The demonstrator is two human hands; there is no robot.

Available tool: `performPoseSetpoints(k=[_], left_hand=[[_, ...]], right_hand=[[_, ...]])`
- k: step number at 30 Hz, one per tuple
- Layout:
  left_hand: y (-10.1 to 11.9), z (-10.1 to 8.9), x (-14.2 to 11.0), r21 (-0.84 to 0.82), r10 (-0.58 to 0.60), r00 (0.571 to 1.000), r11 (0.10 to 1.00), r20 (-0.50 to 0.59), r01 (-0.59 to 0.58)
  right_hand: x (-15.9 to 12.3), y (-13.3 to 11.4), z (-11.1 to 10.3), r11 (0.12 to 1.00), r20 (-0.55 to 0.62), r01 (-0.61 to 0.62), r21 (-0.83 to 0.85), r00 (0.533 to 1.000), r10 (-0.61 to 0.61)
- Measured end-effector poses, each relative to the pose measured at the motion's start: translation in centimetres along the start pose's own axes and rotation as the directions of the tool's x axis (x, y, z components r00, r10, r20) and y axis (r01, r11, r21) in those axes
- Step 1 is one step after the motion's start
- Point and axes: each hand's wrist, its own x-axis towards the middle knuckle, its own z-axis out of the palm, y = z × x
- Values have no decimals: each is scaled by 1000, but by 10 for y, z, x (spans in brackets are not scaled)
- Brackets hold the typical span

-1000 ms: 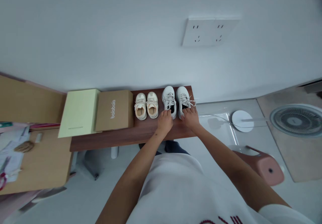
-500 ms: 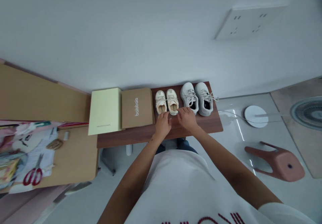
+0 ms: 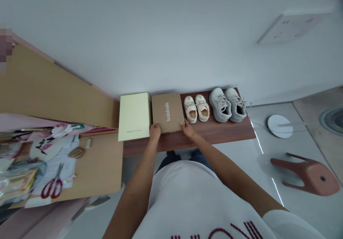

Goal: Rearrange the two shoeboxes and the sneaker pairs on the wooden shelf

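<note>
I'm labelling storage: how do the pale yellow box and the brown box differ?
The pale yellow box carries small print near its front edge; the brown box has larger white "balabala" lettering. The left hand and right hand grip the brown box; neither seems to grip the pale yellow box. Both boxes look shut and lie on the wooden bench.

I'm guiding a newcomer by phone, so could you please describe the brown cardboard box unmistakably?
Along the wall runs a narrow wooden table. On it, between the pale yellow box and the small cream shoes, sits the brown cardboard box. Only it bears large white "balabala" lettering.
</note>
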Motion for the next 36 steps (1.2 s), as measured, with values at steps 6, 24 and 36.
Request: performPoseSetpoints(k=[6, 24, 36], left_hand=[[-4, -31, -44, -55, 494, 869, 868, 3, -493], [-9, 18, -114, -48, 700, 644, 687, 309, -725], [-84, -141, 25, -183, -40, 914, 982, -404, -38]], right_hand=[[-13, 19, 2, 902, 27, -168, 397, 985, 171], [-27, -6, 1, 892, -95, -134, 431, 977, 193], [-72, -40, 89, 945, 162, 317, -85, 940, -300]])
